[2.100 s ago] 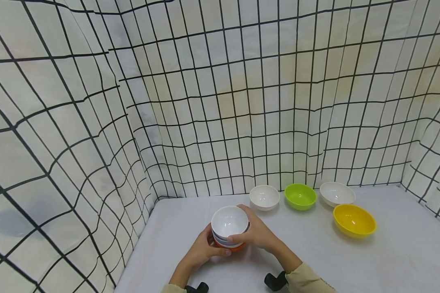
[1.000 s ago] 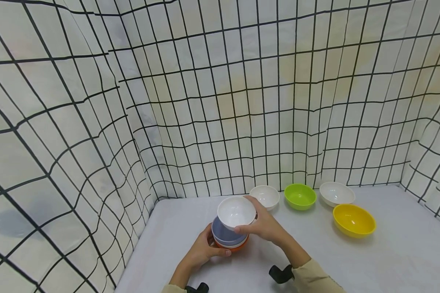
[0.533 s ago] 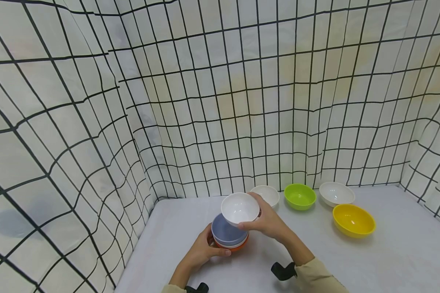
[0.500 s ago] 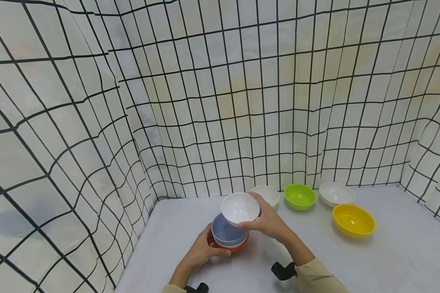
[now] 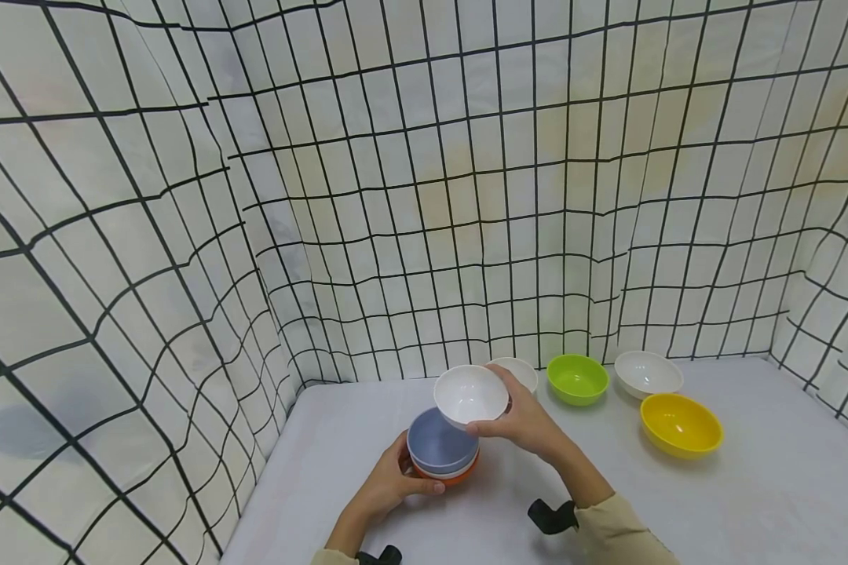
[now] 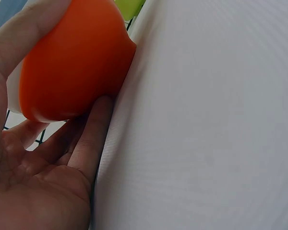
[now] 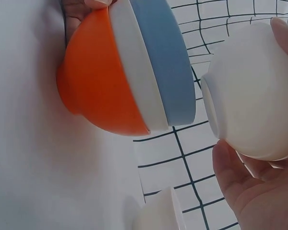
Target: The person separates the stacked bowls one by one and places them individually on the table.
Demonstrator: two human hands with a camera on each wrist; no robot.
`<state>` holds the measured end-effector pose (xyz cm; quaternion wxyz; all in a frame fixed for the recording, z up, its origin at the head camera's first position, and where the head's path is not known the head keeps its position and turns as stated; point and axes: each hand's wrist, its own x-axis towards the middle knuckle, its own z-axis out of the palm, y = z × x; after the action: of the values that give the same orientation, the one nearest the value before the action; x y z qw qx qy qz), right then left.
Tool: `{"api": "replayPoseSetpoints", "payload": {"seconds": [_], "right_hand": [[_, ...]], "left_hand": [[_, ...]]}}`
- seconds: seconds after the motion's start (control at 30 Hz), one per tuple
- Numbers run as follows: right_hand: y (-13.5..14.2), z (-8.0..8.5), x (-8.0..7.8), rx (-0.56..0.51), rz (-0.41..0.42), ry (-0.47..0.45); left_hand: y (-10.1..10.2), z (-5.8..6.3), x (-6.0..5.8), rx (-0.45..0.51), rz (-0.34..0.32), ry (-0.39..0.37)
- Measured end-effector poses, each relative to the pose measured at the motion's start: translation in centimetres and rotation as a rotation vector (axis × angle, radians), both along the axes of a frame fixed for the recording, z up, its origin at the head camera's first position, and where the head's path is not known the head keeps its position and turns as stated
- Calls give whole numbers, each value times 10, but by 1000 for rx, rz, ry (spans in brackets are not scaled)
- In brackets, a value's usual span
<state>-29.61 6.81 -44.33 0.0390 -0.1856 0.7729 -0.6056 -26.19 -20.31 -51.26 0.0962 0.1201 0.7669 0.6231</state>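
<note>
My right hand [image 5: 526,420] grips a white bowl [image 5: 469,395] by its right side, thumb at the front and fingers behind. That bowl is tilted a little and hangs above and to the right of a stack, apart from it in the right wrist view. The stack has a blue bowl [image 5: 441,441] on top, a white bowl [image 7: 138,67] in the middle and an orange bowl [image 6: 81,57] at the bottom, standing on the table. My left hand [image 5: 389,480] holds the stack from the left, its thumb across the front and its fingers round the far side.
Along the back of the white-covered table [image 5: 537,502] stand another white bowl [image 5: 523,372], partly hidden behind my right hand, a green bowl [image 5: 577,380] and a white bowl [image 5: 648,373]. A yellow bowl [image 5: 681,425] sits in front of the latter. White walls with black gridlines enclose the table.
My right hand has lifted the white bowl off the stack and carried it up and to the right, baring the blue bowl. My left hand has stayed on the stack.
</note>
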Motion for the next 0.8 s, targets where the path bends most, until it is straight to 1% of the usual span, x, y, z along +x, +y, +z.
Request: {"api": "replayPoseSetpoints", "payload": {"seconds": [0.27, 0.53, 0.67, 0.8], "right_hand": [[7, 3, 0, 2, -15, -2], [21, 4, -1, 39, -77, -19], [30, -1, 0, 75, -98, -31], [42, -5, 2, 134, -124, -48]], "left_hand": [[1, 1, 0, -3, 3, -5], [1, 0, -1, 2, 4, -4], [0, -1, -1, 4, 3, -4], [0, -1, 0, 7, 3, -9]]}}
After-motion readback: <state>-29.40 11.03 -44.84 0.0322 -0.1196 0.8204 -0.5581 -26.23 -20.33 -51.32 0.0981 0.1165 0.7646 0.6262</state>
